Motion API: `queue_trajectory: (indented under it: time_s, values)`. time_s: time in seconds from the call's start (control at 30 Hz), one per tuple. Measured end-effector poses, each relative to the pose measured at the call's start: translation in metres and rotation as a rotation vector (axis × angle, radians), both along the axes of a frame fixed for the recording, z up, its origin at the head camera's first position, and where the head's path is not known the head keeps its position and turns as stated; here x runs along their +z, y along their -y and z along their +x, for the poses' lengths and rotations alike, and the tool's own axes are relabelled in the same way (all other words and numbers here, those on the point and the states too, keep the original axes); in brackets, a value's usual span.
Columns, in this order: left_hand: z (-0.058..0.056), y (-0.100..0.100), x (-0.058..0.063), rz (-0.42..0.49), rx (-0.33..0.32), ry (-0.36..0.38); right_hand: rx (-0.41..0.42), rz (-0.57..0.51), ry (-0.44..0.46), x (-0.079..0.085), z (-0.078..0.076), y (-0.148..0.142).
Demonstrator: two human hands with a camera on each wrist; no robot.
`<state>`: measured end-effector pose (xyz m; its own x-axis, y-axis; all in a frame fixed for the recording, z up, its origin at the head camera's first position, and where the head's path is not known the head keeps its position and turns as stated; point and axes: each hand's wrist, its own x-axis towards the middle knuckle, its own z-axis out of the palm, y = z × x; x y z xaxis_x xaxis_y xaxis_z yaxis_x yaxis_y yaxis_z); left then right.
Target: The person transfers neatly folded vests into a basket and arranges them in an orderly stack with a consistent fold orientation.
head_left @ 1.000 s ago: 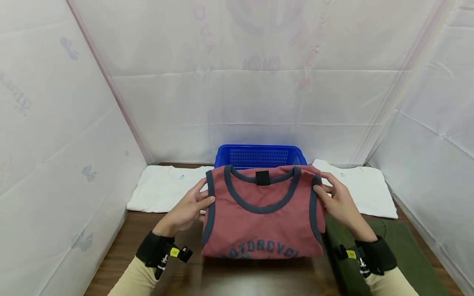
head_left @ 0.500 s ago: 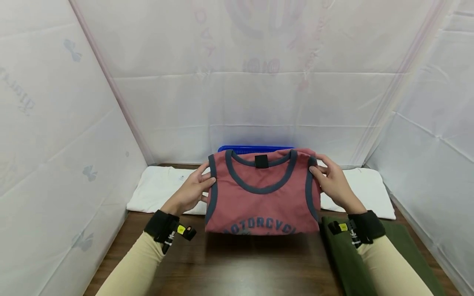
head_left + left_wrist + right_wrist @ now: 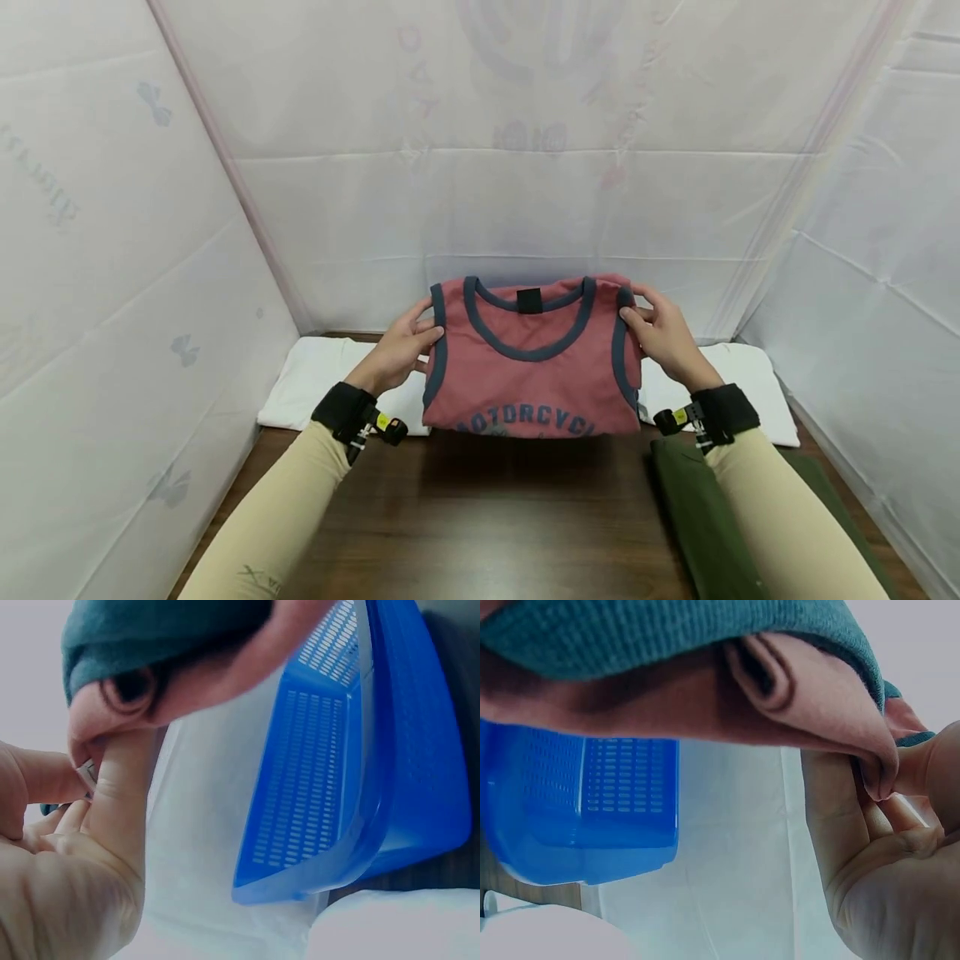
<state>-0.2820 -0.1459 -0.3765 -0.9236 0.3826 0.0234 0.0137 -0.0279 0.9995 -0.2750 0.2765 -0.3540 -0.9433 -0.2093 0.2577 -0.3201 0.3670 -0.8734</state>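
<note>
A folded red sleeveless shirt (image 3: pixel 532 379) with dark blue-grey trim and lettering hangs above the table, held between both hands. At its left edge the left hand (image 3: pixel 397 350) pinches the armhole trim between thumb and fingers. The right hand (image 3: pixel 667 337) grips the opposite edge the same way. Both wrist views show the rolled fold of cloth between thumb and fingers. Behind and below the shirt stands a blue plastic basket (image 3: pixel 420 750), hidden in the head view; its slotted inside shows in the left wrist view.
Folded white garments lie at the back, one on the left (image 3: pixel 300 383) and one on the right (image 3: pixel 738 387). A folded dark green cloth (image 3: pixel 697 508) lies at the right of the brown table (image 3: pixel 480 525). White sheeting (image 3: pixel 525 200) encloses the back and sides.
Both hands have carried the shirt forward, away from the body, toward the back. The blue basket, visible behind it before, is now covered by the shirt in the head view.
</note>
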Motion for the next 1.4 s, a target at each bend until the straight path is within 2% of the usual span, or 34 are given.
queue_trajectory:
  time_s: [0.17,0.43,0.67,0.93,1.1,1.23,1.4]
  values:
    - [-0.015,-0.001,0.003,-0.021,0.027,0.002,-0.012,0.002,0.040,0.005,-0.017,0.005]
    - [-0.038,0.003,0.013,-0.028,0.066,0.019,0.014,-0.018,0.076,0.014,-0.043,0.012]
    - [-0.058,0.004,0.009,-0.033,0.076,0.048,-0.018,0.044,0.135,0.015,-0.064,0.017]
    - [-0.078,0.003,0.007,-0.058,0.095,0.120,-0.039,0.107,0.185,0.013,-0.085,0.023]
    - [-0.084,-0.005,0.002,-0.080,0.089,0.131,-0.058,0.142,0.204,0.007,-0.089,0.022]
    - [-0.083,-0.009,-0.010,-0.126,0.078,0.159,-0.055,0.177,0.237,-0.005,-0.085,0.023]
    - [-0.082,-0.009,-0.022,-0.184,0.084,0.153,-0.052,0.184,0.258,-0.016,-0.084,0.027]
